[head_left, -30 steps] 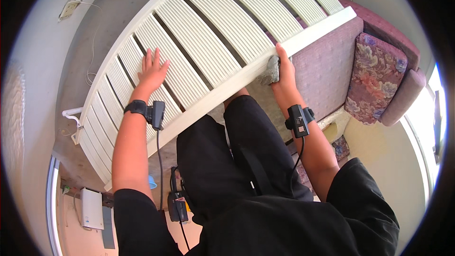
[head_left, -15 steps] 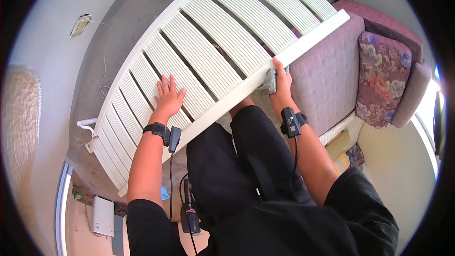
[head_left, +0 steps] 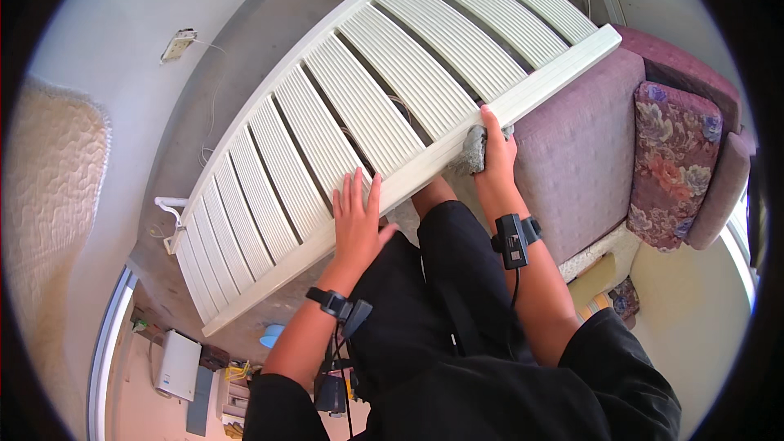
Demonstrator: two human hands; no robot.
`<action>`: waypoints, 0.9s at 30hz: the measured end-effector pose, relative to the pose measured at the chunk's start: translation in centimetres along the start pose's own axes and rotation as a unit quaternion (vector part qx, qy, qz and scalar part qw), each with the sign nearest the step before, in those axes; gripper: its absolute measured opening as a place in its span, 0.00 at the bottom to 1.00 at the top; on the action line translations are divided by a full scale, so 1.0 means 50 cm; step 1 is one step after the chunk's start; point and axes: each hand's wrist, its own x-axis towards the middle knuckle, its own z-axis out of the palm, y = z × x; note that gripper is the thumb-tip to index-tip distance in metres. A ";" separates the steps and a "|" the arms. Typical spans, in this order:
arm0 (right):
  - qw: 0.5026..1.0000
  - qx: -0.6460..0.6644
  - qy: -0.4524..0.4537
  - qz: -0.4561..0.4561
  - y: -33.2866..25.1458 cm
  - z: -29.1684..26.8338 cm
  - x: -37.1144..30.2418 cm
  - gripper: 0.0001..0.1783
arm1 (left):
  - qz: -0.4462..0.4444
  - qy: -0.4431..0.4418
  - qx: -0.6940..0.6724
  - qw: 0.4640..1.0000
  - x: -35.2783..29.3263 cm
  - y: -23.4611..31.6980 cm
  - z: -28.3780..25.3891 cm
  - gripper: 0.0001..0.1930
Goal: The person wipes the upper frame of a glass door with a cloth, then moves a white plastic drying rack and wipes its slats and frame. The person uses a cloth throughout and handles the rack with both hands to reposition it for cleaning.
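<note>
A long white slatted bench or rack [head_left: 392, 69] with ribbed slats stretches diagonally in front of me. My left hand [head_left: 357, 224] rests on its near rail, fingers stretched out over the slat ends and nothing in its grip. My right hand [head_left: 496, 165] grips a crumpled grey cloth [head_left: 472, 151] against the outer side of the same rail, further right, its forefinger reaching onto the rail's top. Part of the cloth is hidden behind the fingers.
A purple padded sofa [head_left: 580, 139] with a flowered cushion [head_left: 678, 163] stands close on the right. Along the left wall [head_left: 122, 57] are a socket with a thin cable [head_left: 180, 45] and a quilted cream cover [head_left: 57, 171]. A light-blue bowl-like item [head_left: 271, 336] lies below the rail.
My left hand has moved right and nearer, from the middle of the slats to the near rail. My right hand remains at the rail with the cloth. The view has shifted slightly.
</note>
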 end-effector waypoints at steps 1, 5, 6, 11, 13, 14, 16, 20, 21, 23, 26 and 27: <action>1.000 -0.001 0.001 0.001 -0.001 0.001 0.002 0.26 | 0.007 0.017 0.039 0.999 0.000 0.003 0.003 0.49; 0.998 0.022 -0.063 0.012 -0.006 -0.017 0.011 0.24 | -0.065 0.039 0.009 0.997 0.010 -0.011 0.011 0.50; 0.997 0.021 -0.061 0.040 -0.007 -0.026 0.013 0.23 | -0.094 0.053 0.038 0.993 0.009 -0.014 0.013 0.50; 0.995 0.012 -0.065 0.081 -0.026 -0.058 0.048 0.24 | -0.094 0.026 -0.005 0.995 -0.005 -0.006 0.029 0.50; 0.999 -0.012 -0.014 0.034 -0.048 -0.064 0.081 0.26 | -0.093 0.025 -0.008 0.995 -0.003 -0.007 0.038 0.50; 1.000 -0.010 -0.011 0.017 -0.068 -0.066 0.105 0.30 | -0.093 0.023 -0.008 0.995 -0.002 -0.007 0.041 0.50; 0.998 -0.003 -0.002 -0.067 -0.113 -0.074 0.147 0.31 | -0.107 0.010 -0.020 0.994 0.000 -0.011 0.044 0.51; 0.969 -0.036 0.026 -0.245 -0.231 -0.087 0.257 0.41 | -0.097 0.018 -0.013 0.995 -0.001 -0.015 0.042 0.50; 0.948 -0.079 0.048 -0.306 -0.260 -0.089 0.287 0.43 | -0.094 0.018 -0.013 0.995 -0.001 -0.015 0.041 0.50; 0.918 -0.133 0.110 -0.358 -0.317 -0.086 0.349 0.45 | -0.086 0.030 -0.007 0.996 -0.002 -0.013 0.039 0.50; 0.888 -0.185 0.131 -0.402 -0.397 -0.091 0.426 0.44 | -0.097 0.019 -0.016 0.995 0.002 -0.006 0.033 0.49; 0.884 -0.197 0.124 -0.405 -0.421 -0.093 0.449 0.42 | -0.104 0.020 -0.017 0.994 0.004 -0.004 0.030 0.49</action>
